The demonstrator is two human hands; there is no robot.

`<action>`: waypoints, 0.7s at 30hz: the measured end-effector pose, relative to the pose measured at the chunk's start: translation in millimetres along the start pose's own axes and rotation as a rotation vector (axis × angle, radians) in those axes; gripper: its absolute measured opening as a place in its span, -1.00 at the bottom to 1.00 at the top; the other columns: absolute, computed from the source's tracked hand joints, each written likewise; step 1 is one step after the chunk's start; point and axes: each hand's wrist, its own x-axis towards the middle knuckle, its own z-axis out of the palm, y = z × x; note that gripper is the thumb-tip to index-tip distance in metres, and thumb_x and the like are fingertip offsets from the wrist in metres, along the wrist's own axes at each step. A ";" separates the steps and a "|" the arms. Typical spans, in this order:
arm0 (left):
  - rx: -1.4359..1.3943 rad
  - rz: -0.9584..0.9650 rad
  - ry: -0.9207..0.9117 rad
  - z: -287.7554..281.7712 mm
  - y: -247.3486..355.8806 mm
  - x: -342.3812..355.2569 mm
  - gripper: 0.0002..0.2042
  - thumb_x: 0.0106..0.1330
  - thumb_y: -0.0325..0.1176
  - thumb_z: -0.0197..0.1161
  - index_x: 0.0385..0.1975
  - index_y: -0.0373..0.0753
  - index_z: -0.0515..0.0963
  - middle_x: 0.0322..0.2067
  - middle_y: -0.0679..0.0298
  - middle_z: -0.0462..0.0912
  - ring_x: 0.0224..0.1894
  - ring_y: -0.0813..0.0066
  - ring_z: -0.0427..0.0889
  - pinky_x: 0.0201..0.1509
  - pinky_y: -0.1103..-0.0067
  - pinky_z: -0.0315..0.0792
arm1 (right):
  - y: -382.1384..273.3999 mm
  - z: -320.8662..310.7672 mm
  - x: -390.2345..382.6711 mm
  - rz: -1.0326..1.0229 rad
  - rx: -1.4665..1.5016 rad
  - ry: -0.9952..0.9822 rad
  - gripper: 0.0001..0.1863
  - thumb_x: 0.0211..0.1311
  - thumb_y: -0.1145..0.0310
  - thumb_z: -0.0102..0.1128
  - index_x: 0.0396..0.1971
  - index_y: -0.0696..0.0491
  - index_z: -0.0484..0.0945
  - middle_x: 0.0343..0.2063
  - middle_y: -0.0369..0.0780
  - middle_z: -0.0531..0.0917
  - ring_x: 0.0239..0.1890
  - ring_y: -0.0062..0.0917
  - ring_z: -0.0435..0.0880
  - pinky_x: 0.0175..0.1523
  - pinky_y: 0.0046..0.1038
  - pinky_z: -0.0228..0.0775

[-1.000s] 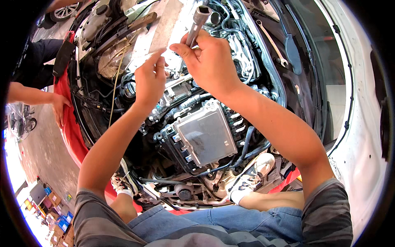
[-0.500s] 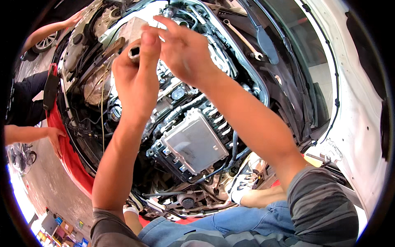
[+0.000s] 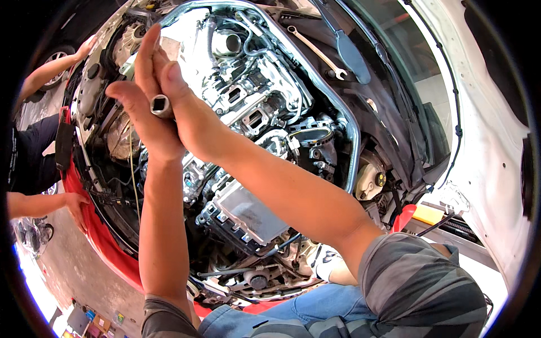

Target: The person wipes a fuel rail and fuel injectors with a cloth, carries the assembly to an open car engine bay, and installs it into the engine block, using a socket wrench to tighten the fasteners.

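A metal socket [image 3: 161, 106], its square hole facing me, sits between my two hands above the left part of the engine bay. My left hand [image 3: 151, 128] keeps it in the hollow by the thumb, which sticks out to the left; its other fingers are mostly hidden. Flat against that hand and the socket lies the palm of my right hand [image 3: 194, 118], fingers stretched upward. Below them is the opened engine [image 3: 248, 107], with rectangular ports showing and a grey box-shaped module [image 3: 248, 211] nearer me.
A combination wrench [image 3: 317, 52] lies on the dark cowl near the wiper. Red cover cloth [image 3: 104, 231] hangs over the car's left edge, where another person's hands [image 3: 75, 209] rest on the bodywork. A white reservoir [image 3: 369, 181] stands right of the engine.
Both hands have shifted left and slightly lower, and my right palm has come against the left hand and socket. The left thumb has swung outward. More of the engine shows.
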 end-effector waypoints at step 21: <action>0.341 0.346 0.067 32.5 10.2 -52.1 -0.61 0.50 -0.06 -0.19 -0.51 -0.21 0.18 -0.70 0.41 0.12 -0.70 0.72 0.00 -0.66 0.67 -0.11 | -80.6 -285.8 -131.9 0.399 -1.368 0.127 -0.70 0.22 0.34 0.07 -0.06 0.10 0.44 -0.16 -0.07 0.58 -0.08 -0.26 0.58 0.00 -0.30 0.44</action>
